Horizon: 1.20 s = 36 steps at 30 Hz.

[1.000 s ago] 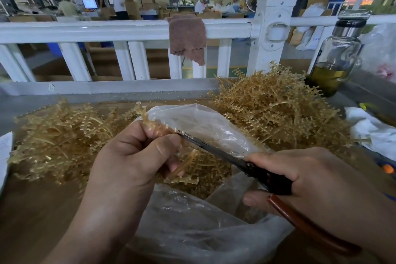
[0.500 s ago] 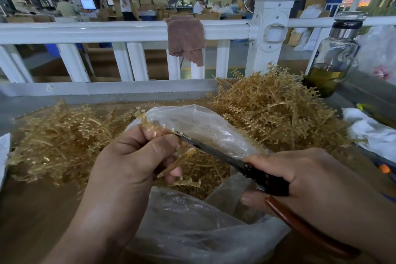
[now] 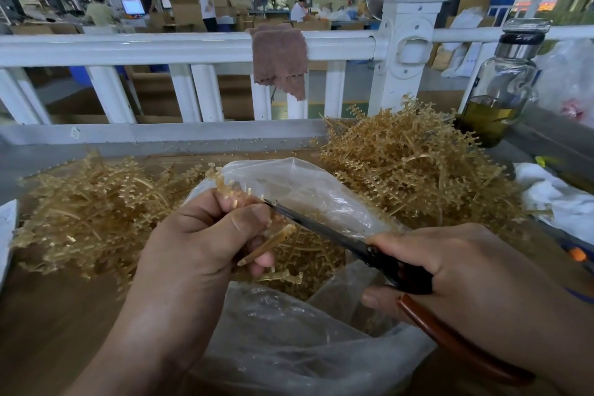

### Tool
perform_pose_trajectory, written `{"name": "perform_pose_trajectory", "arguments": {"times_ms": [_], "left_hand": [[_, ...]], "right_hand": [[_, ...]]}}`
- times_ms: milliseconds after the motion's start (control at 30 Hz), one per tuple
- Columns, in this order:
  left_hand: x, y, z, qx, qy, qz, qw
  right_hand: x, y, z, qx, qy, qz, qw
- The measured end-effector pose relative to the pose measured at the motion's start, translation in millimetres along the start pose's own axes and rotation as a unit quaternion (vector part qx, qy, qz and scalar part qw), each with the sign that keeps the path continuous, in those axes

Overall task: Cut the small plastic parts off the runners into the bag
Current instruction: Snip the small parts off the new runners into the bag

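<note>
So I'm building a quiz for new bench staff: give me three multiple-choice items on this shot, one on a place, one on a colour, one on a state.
1. Where does the brown cloth hang?
A. on the white railing
B. on the bottle
C. in the bag

2. What colour are the scissors' handles?
A. blue
B. reddish brown
C. white

3. What is the left hand doing?
A. resting flat
B. pinching a runner over the open bag
C. gripping the bottle

Key: A, it drapes over the rail; B, the handle below the right hand shows it; B, its grip closes on the runner at the blade tips.

Two heaps of runners: left heap [image 3: 96,209], right heap [image 3: 418,170]. One bag [image 3: 305,347], one scissors [image 3: 353,244], one bottle [image 3: 501,87]. One cloth [image 3: 279,58] on the railing [image 3: 128,48].
</note>
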State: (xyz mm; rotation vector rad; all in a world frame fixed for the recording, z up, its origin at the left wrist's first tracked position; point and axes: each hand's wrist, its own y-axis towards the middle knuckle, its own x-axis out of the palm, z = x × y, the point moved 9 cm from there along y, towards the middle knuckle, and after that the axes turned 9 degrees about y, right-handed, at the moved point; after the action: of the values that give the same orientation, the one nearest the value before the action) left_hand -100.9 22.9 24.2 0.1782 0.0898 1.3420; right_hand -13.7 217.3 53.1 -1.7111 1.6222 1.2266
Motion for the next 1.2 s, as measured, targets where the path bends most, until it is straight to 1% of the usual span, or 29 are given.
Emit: {"name": "perform_pose_trajectory", "arguments": {"times_ms": [600,833,967,1100,1200], "left_hand": [[-2.3,-0.6,-1.2,-0.011,-0.002,0.010,1.000],[2.2,-0.3,-2.2,-0.017,-0.014,-0.001,1.000],[0.6,-0.3,-2.9,-0.022,-0.032,0.011,0.999],[3.0,-0.7,-3.1,-0.016,-0.021,0.000,1.000],[4.3,0.2,-3.5,-0.012,-0.008,-0.015,1.000]], "right_hand": [[2.2,0.6,-0.7,0.021,-0.001,-0.022,1.000],[3.7,0.9,1.3,0.015,0.007,-0.022,1.000],[2.9,0.9,2.5,0.010,0.009,-0.009,1.000],[-0.3,0.3,1.0,-0.001,0.018,0.019,1.000],[-0.3,0.6,-0.3,-0.002,0.010,0.021,1.000]]}}
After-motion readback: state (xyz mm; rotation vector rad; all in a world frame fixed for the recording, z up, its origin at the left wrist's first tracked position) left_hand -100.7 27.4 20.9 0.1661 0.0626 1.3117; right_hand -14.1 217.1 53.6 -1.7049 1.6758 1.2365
